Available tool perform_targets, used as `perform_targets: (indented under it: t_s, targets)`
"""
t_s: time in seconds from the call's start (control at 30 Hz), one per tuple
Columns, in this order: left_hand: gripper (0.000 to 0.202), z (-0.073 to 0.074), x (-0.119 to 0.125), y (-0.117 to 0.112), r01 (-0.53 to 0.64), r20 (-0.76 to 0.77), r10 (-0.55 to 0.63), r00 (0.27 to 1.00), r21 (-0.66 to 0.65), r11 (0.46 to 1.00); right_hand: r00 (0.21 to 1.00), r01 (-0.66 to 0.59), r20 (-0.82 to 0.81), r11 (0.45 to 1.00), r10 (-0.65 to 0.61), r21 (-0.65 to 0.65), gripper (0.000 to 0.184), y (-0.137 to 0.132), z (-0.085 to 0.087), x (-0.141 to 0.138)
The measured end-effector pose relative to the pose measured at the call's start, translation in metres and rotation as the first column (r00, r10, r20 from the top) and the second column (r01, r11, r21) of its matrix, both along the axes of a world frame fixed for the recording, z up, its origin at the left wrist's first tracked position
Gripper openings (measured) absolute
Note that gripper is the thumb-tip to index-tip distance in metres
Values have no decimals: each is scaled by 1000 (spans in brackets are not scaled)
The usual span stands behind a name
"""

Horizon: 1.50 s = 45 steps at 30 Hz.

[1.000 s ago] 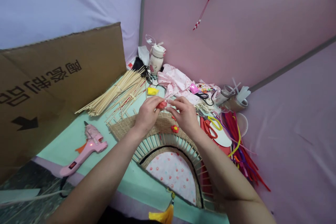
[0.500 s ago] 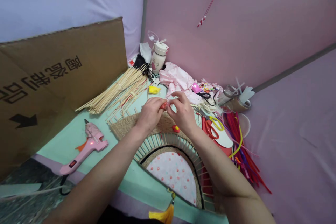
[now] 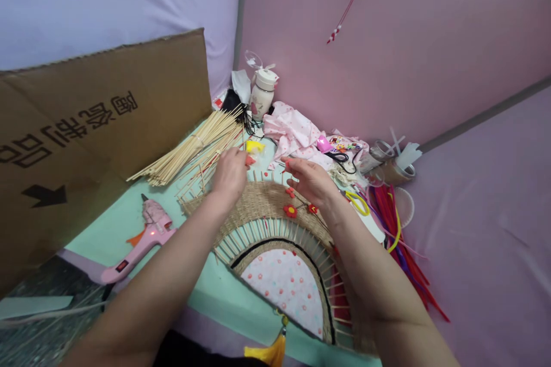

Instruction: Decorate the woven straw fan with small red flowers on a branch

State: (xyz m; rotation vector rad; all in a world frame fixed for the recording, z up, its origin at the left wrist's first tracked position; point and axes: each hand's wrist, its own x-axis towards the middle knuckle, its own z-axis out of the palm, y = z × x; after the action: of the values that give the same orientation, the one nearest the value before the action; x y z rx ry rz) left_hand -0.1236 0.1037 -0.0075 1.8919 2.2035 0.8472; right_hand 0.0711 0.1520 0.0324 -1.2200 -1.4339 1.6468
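Note:
My left hand (image 3: 230,175) is closed, pinching a lump of red modelling clay (image 3: 250,160) at its fingertips. Apart from it, my right hand (image 3: 313,182) holds a small red clay bit (image 3: 287,166) between thumb and fingers. Both hover over the upper edge of a half-round woven fan (image 3: 262,206) with thin wooden ribs and a dotted cloth centre (image 3: 282,287). On the weave sit a red flower with a yellow middle (image 3: 290,211), a second red flower (image 3: 312,209) and small red pieces (image 3: 290,192) beside my right hand. A yellow tassel (image 3: 269,352) hangs at the fan's near edge.
A pink glue gun (image 3: 146,243) with a lit lamp lies left, before a cardboard sheet (image 3: 107,120). Bundled sticks (image 3: 193,146), a yellow packet (image 3: 255,147), a white bottle (image 3: 262,94) and pink cloth (image 3: 293,126) lie behind. Yellow-handled scissors (image 3: 357,203) and pipe cleaners (image 3: 400,241) are right.
My hands, together over the fan before, have parted: the left moved left with the red clay, the right moved right with a small bit. More red decorations on the fan are uncovered.

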Motion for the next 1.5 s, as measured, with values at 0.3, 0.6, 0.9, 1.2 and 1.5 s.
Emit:
perform_targets:
  t_s: [0.3, 0.6, 0.9, 1.2, 1.5]
  targets:
    - [26, 17, 21, -6, 56, 764, -31, 644, -7, 998, 966, -86, 243, 772, -91, 630, 13, -11, -8, -5]
    - [18, 9, 52, -20, 124, 962, 86, -259, -55, 991, 870, -383, 493, 632, 2, 674, 20, -23, 6, 3]
    - [28, 5, 48, -25, -26, 944, -31, -329, 24, 999, 886, -228, 448, 728, -121, 647, 18, -9, 1, 17]
    - [28, 2, 34, -24, -88, 889, -83, -451, 48, 995, 805, -316, 583, 754, -108, 576, 16, 13, -10, 23]
    - [22, -5, 26, -19, -314, 906, -139, -400, 7, 949, 464, -682, 873, 569, -147, 458, 19, 25, -28, -24]
